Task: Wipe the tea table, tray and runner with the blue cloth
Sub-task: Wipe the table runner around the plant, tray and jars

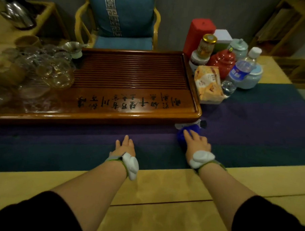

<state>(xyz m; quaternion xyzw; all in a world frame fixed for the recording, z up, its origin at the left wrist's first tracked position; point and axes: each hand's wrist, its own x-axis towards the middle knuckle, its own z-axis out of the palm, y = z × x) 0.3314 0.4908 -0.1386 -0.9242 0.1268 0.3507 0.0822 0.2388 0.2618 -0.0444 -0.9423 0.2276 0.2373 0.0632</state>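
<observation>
**Cloth on the runner, just off the tray's corner**

The tea table (162, 185) carries a dark runner (253, 119) with the carved wooden tray (130, 114) on it. The right hand (196, 143) presses the bunched blue cloth (189, 132) onto the runner with straight fingers, just beside the tray's near right corner. The left hand (126, 145) lies flat on the runner, holding nothing. The runner seems the step in hand; next likely calls for sweeping the cloth along it.

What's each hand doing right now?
Left hand: open, flat on the runner, holding nothing.
Right hand: open, fingers pressing on the blue cloth.
</observation>
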